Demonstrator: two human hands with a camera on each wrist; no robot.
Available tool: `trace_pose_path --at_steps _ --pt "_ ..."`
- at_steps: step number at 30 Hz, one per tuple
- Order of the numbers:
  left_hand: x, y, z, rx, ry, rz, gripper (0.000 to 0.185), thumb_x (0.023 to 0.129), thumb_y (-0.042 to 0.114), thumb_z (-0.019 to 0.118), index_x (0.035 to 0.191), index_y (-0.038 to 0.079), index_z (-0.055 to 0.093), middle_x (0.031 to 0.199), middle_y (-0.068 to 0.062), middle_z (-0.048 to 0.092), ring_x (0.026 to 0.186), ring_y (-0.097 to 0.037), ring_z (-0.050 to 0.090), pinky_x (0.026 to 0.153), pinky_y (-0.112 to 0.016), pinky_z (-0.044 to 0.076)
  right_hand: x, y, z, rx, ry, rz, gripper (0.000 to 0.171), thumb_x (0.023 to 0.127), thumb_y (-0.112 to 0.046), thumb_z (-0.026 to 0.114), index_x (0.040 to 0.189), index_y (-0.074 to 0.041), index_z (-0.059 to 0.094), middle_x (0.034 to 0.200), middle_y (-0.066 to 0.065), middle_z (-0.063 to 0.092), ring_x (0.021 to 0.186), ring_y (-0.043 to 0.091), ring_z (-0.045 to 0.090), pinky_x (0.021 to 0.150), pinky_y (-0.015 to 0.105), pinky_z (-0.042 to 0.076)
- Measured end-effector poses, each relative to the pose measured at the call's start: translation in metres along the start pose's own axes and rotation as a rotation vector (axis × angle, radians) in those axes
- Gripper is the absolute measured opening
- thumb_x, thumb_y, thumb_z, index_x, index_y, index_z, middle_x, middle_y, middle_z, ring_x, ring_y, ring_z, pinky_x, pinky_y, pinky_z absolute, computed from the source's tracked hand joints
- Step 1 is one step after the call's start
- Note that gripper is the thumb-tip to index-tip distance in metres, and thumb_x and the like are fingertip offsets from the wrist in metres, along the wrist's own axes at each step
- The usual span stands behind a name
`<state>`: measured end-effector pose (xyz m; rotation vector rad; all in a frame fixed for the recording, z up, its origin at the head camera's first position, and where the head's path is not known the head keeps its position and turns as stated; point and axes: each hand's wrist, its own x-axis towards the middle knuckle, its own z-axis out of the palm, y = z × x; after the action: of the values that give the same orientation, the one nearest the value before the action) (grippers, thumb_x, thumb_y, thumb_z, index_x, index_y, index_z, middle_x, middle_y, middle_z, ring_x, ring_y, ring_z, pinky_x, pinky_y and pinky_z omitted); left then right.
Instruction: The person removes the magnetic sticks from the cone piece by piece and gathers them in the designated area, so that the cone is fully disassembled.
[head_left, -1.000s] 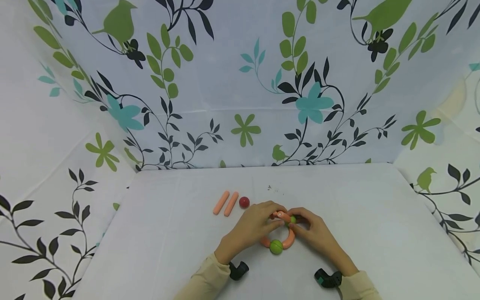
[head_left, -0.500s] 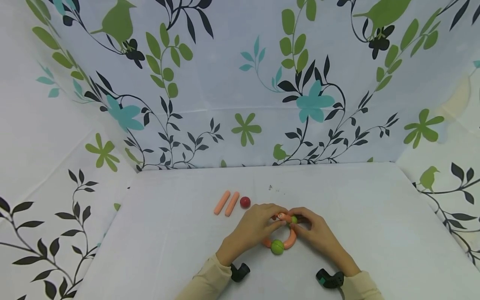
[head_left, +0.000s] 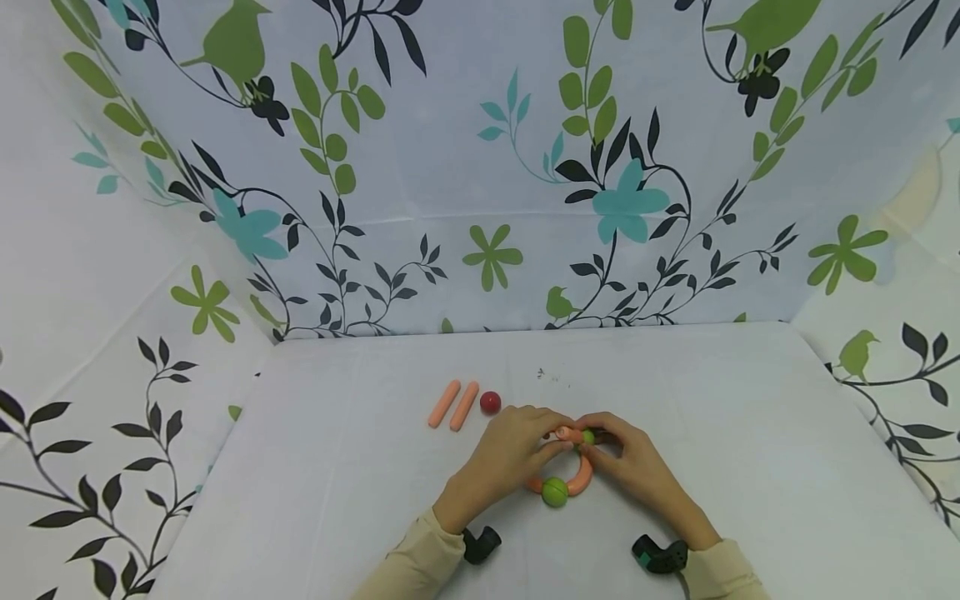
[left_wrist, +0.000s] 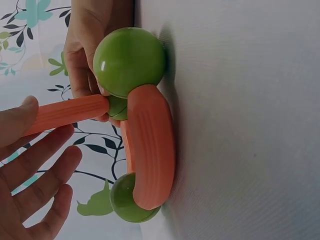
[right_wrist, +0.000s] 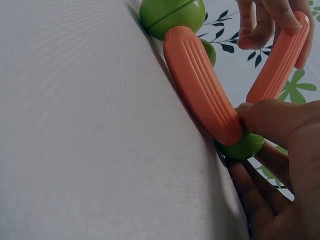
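My left hand pinches a straight ribbed orange rod between thumb and fingers. The rod slants up from the table, its lower end right at a green ball. That ball is gripped by my right hand, thumb on top and fingers beneath. Curved orange rods and more green balls join with it into a ring-like shape on the table. The ring's far side is partly hidden behind my hands in the head view.
Two loose orange rods, one on the left and one on the right, lie beyond my left hand beside a red ball. Black wrist cameras sit at both cuffs. A leaf-patterned cloth rises behind the white table.
The hands keep almost the same place and hold; the rod's top end tips very slightly in the head view. The loose pieces stay put.
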<state>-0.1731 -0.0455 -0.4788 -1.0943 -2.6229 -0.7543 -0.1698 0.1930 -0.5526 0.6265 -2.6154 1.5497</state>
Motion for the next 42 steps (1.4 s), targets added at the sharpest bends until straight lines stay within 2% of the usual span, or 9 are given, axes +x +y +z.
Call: trace_pose_path --at_steps 6,11,13,18,21,29,36,40,42 --pt "-0.001 0.002 0.002 -0.008 0.0 -0.06 0.025 0.101 0.034 0.068 0.121 0.021 0.074 0.111 0.009 0.078 0.095 -0.008 0.07 0.08 -0.021 0.053 0.0 0.0 0.001 -0.012 0.0 -0.008 0.033 0.097 -0.019 0.075 0.126 -0.031 0.065 0.128 -0.007 0.069 0.11 0.008 0.069 0.097 0.028 0.057" --pt "-0.002 0.003 0.004 -0.026 -0.033 -0.13 0.027 0.105 0.037 0.059 0.124 0.02 0.068 0.096 0.005 0.074 0.078 -0.004 0.056 0.069 -0.017 0.044 0.001 0.0 0.001 -0.012 0.001 -0.013 0.033 0.097 -0.019 0.076 0.127 -0.031 0.065 0.127 -0.008 0.069 0.111 0.008 0.069 0.097 0.028 0.057" --pt "-0.002 0.002 0.005 -0.072 -0.043 -0.168 0.027 0.107 0.038 0.055 0.124 0.019 0.064 0.09 0.004 0.071 0.072 -0.004 0.051 0.066 -0.017 0.041 0.001 -0.001 0.001 -0.013 0.0 -0.015 0.033 0.097 -0.019 0.076 0.126 -0.031 0.066 0.126 -0.008 0.07 0.11 0.008 0.069 0.097 0.028 0.057" --pt "-0.001 0.001 -0.001 -0.199 0.007 -0.252 0.027 0.11 0.039 0.05 0.125 0.019 0.06 0.097 0.003 0.075 0.083 -0.005 0.066 0.073 -0.02 0.052 0.002 -0.001 0.0 -0.032 0.0 -0.011 0.032 0.097 -0.02 0.075 0.125 -0.032 0.066 0.125 -0.01 0.07 0.11 0.007 0.068 0.097 0.027 0.056" --pt "-0.001 0.0 -0.007 -0.219 0.038 -0.265 0.029 0.11 0.039 0.051 0.127 0.018 0.061 0.104 0.002 0.078 0.093 -0.009 0.071 0.079 -0.024 0.056 0.001 -0.001 0.0 -0.038 0.0 -0.004 0.031 0.097 -0.021 0.075 0.125 -0.033 0.066 0.125 -0.01 0.07 0.109 0.007 0.069 0.098 0.027 0.056" --pt "-0.002 -0.001 -0.016 -0.255 0.045 -0.261 0.029 0.109 0.039 0.053 0.126 0.017 0.062 0.108 0.003 0.08 0.105 -0.014 0.075 0.088 -0.032 0.059 0.001 -0.001 0.001 -0.024 0.001 0.007 0.031 0.097 -0.021 0.075 0.124 -0.033 0.066 0.124 -0.009 0.071 0.108 0.007 0.068 0.095 0.025 0.056" --pt "-0.003 -0.007 -0.024 -0.364 0.063 -0.29 0.025 0.108 0.041 0.056 0.119 0.02 0.064 0.104 0.006 0.08 0.098 -0.01 0.074 0.079 -0.025 0.054 0.001 -0.001 0.002 -0.011 -0.005 -0.001 0.03 0.097 -0.021 0.075 0.124 -0.03 0.067 0.125 -0.008 0.071 0.109 0.007 0.068 0.095 0.026 0.056" --pt "-0.003 -0.015 -0.03 -0.472 0.079 -0.307 0.023 0.107 0.045 0.055 0.11 0.024 0.062 0.095 0.014 0.08 0.096 -0.007 0.071 0.082 -0.025 0.053 0.001 -0.002 0.002 -0.02 -0.002 0.011 0.03 0.097 -0.021 0.076 0.125 -0.028 0.068 0.126 -0.008 0.07 0.11 0.006 0.068 0.096 0.026 0.056" --pt "-0.003 -0.019 -0.033 -0.495 0.098 -0.325 0.022 0.106 0.046 0.057 0.11 0.025 0.062 0.09 0.015 0.079 0.092 -0.012 0.071 0.081 -0.027 0.053 0.0 -0.003 0.001 -0.024 0.0 0.016 0.03 0.097 -0.021 0.076 0.124 -0.028 0.068 0.126 -0.008 0.07 0.111 0.005 0.067 0.096 0.026 0.056"
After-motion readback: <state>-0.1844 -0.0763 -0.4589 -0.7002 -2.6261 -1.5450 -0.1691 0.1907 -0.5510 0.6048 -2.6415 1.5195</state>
